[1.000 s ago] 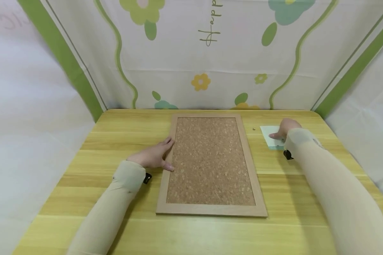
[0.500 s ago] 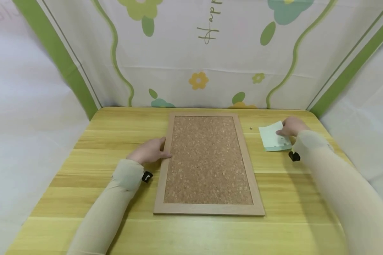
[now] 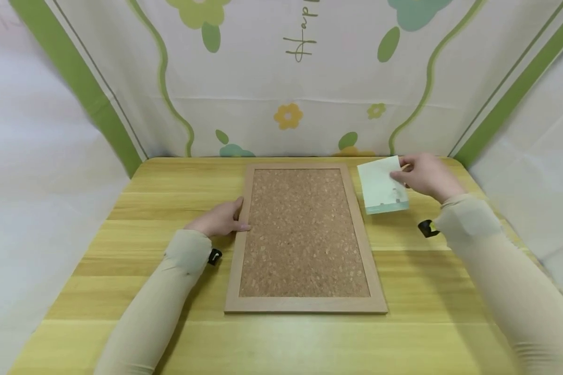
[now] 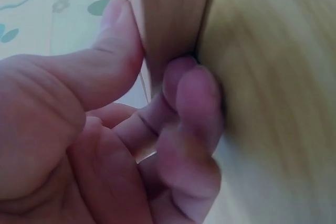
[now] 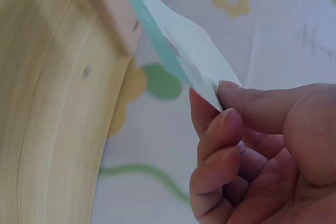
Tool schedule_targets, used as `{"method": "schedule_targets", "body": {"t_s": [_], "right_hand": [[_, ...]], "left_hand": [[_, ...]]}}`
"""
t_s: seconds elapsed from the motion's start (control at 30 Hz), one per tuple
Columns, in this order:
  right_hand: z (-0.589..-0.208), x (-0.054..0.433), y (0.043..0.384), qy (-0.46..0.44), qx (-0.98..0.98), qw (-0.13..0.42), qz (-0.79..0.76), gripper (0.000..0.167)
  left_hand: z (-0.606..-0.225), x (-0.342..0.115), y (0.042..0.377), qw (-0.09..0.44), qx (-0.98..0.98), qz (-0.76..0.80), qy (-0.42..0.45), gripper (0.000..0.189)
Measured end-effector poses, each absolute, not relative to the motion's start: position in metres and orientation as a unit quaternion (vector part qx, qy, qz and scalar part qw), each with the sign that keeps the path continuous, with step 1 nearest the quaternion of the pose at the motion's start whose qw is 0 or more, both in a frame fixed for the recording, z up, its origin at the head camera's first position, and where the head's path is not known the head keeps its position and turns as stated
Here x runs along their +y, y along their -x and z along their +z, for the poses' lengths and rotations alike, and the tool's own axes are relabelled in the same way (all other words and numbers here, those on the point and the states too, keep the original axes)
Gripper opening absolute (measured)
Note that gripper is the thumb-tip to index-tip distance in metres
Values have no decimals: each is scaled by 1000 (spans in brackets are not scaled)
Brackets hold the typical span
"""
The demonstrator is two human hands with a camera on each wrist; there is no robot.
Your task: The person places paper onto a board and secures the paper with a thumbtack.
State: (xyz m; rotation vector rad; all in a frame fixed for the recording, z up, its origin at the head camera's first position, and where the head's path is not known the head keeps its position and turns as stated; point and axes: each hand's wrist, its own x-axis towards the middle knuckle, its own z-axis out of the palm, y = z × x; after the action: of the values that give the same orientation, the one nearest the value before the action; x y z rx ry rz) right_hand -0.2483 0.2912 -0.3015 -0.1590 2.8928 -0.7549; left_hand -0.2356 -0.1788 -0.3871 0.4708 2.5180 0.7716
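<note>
A cork board [image 3: 305, 234] in a light wooden frame lies flat on the table. My left hand [image 3: 218, 219] grips its left edge; in the left wrist view the thumb [image 4: 118, 51] lies over the frame's face [image 4: 173, 9] and the fingertips bend in against its side. Above the table, right of the board's far corner, my right hand [image 3: 427, 174] pinches a pale green sheet of note paper [image 3: 380, 182] by its right edge. A darker green band with small printed marks runs along the sheet's lower end. The right wrist view shows thumb and index finger on the paper [image 5: 194, 45].
The wooden table [image 3: 309, 344] ends at a white cloth backdrop [image 3: 244, 67] with flower prints. A tiny object [image 5: 86, 72], too small to identify, lies on the table beside the board in the right wrist view; the paper hides it from the head camera.
My right hand has lifted the note paper off the table and carried it left towards the board. My left hand has slid slightly up the board's edge.
</note>
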Motion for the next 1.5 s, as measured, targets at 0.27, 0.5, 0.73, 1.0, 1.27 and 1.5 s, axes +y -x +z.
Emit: {"method": "schedule_targets", "body": {"t_s": [0.27, 0.5, 0.73, 1.0, 1.27, 1.5], "right_hand": [[-311, 246, 230, 83, 945, 48, -313, 31], [-338, 214, 225, 125, 918, 86, -367, 25], [-358, 192, 234, 148, 910, 108, -372, 25], [-372, 178, 251, 126, 915, 122, -364, 23], [-379, 170, 269, 108, 933, 110, -325, 27], [-382, 167, 275, 102, 944, 113, -292, 32]], "left_hand": [[-384, -178, 236, 231, 921, 275, -154, 91], [-384, -178, 236, 226, 927, 258, -149, 91], [-384, -179, 237, 222, 929, 251, -155, 90], [-381, -177, 237, 224, 932, 240, -152, 89], [-383, -178, 238, 225, 933, 236, -155, 90], [-384, -179, 236, 229, 930, 238, -160, 89]]}}
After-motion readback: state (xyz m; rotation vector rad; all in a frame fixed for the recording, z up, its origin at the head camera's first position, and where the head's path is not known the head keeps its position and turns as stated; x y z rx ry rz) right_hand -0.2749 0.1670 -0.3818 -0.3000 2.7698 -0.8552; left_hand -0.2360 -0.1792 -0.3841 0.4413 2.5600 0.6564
